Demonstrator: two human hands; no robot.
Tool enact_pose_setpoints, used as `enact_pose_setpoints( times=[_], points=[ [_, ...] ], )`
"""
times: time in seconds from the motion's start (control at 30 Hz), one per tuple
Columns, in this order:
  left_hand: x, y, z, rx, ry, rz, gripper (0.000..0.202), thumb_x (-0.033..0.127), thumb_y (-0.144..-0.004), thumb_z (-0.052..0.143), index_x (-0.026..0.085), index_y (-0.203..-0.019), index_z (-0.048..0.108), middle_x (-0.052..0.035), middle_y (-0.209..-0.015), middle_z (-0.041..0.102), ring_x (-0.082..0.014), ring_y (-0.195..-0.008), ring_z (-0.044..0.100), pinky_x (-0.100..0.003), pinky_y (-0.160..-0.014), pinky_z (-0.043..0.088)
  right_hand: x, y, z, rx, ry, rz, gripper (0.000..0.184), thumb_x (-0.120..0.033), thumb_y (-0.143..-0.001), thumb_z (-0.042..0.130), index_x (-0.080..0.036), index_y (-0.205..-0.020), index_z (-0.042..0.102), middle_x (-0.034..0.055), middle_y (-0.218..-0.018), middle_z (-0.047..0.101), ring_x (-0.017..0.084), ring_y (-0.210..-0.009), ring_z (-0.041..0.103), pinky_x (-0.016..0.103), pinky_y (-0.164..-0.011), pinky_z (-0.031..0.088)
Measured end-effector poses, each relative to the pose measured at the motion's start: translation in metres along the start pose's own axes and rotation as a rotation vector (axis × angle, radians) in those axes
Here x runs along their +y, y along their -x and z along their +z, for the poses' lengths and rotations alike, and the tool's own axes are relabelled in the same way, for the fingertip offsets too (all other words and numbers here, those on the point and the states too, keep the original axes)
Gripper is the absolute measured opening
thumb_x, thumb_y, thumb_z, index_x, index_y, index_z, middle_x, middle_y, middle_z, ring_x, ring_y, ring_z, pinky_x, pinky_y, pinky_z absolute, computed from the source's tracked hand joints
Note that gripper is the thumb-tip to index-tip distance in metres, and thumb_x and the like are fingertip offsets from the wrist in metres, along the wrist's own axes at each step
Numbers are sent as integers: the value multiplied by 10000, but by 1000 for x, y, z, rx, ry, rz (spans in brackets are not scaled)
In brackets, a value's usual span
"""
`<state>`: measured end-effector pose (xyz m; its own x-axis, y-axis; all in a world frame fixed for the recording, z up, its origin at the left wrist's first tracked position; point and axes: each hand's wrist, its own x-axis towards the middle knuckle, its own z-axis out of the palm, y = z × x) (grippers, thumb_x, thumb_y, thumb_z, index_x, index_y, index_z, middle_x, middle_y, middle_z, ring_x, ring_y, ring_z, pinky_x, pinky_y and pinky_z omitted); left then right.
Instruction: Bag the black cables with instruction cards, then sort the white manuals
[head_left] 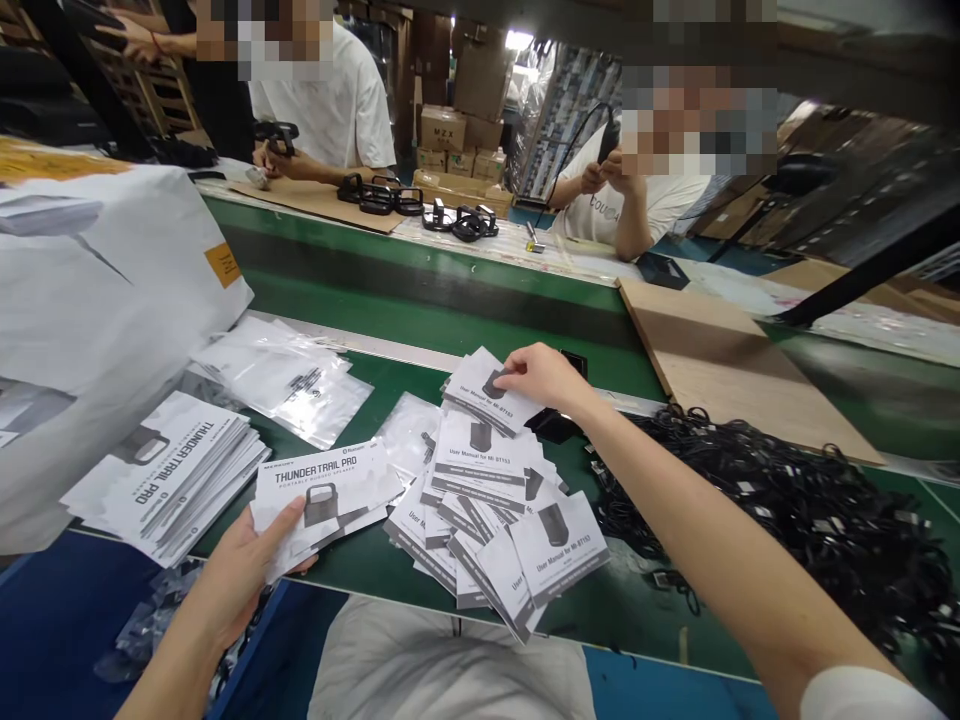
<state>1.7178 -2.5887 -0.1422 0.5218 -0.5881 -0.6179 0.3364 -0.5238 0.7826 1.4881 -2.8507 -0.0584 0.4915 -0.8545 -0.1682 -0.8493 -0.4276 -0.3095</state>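
Observation:
My left hand (244,570) grips a white "Thunder Trail Pro" leaflet (330,492) by its near edge, low on the left. My right hand (541,378) reaches forward and pinches the top "User Manual" booklet (484,392) at the far end of a spread pile of such booklets (487,520) on the green belt (420,330). A stack of the "Thunder Trail Pro" leaflets (172,480) lies to the left of my left hand.
Clear plastic bags (292,375) lie behind the leaflets, a big white sack (97,310) at the left. A heap of black cables (787,500) fills the right, with a wooden board (727,360) beyond. Two people work across the belt beside black speaker parts (420,205).

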Motion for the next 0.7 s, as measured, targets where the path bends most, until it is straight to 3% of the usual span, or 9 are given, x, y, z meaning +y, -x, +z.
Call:
enact_pose_setpoints(
  times=[0.13,0.23,0.27,0.33,0.4,0.47,0.6,0.7],
  points=[
    [-1,-2,-3,2,-15,-19,445,411,-703,680,241,-1083,522,-63,-1093,616,-191,-801,625,-259,-601,575,4,1,-25,131,-109,-35,189,-345,-748,574,-166,-695,598,7,-681,593,130,-606,507,233,-509,331],
    [0,-2,-3,-5,-22,-24,468,418,-688,691,250,-1085,511,-61,-1117,605,-198,-828,622,-260,-610,577,7,0,-36,217,-256,-37,192,-315,-795,523,-139,-822,593,43,-767,636,145,-651,547,228,-528,367],
    [0,-2,-2,-10,-24,-21,465,417,-689,691,252,-1084,510,-59,-1121,602,-197,-832,620,-257,-612,576,6,0,-36,170,-299,-53,198,-305,-807,510,-134,-868,587,50,-794,647,149,-667,560,226,-534,379],
    [2,-1,-1,-11,-30,-21,449,418,-703,677,252,-1085,509,-56,-1126,598,-190,-832,618,-248,-608,574,2,0,-31,-63,-317,-160,218,-299,-792,547,-139,-936,586,46,-839,659,151,-699,578,221,-555,397],
    [4,0,1,5,-35,-26,426,406,-725,660,249,-1090,506,-57,-1129,595,-181,-824,618,-238,-603,571,-4,-1,-18,-339,-195,-290,292,-294,-730,628,-159,-988,601,29,-873,658,152,-731,582,215,-576,398],
    [5,1,2,12,-29,-35,422,389,-730,661,247,-1095,506,-57,-1125,596,-175,-814,620,-235,-604,571,-7,-3,1,-489,-33,-342,384,-283,-670,681,-167,-1030,613,28,-891,651,157,-745,579,215,-575,385],
    [4,2,3,3,4,-23,422,371,-699,693,240,-1066,533,-55,-1071,623,-172,-763,624,-236,-576,567,-6,-12,31,-517,63,-288,422,-273,-613,712,-157,-1011,635,46,-899,652,171,-739,586,221,-547,376],
    [3,1,3,20,6,3,400,355,-697,694,231,-1046,545,-48,-1040,634,-164,-743,629,-230,-568,563,-4,-16,37,-467,76,-258,341,-254,-571,739,-160,-888,652,46,-878,653,183,-743,587,222,-535,368]
  ],
)
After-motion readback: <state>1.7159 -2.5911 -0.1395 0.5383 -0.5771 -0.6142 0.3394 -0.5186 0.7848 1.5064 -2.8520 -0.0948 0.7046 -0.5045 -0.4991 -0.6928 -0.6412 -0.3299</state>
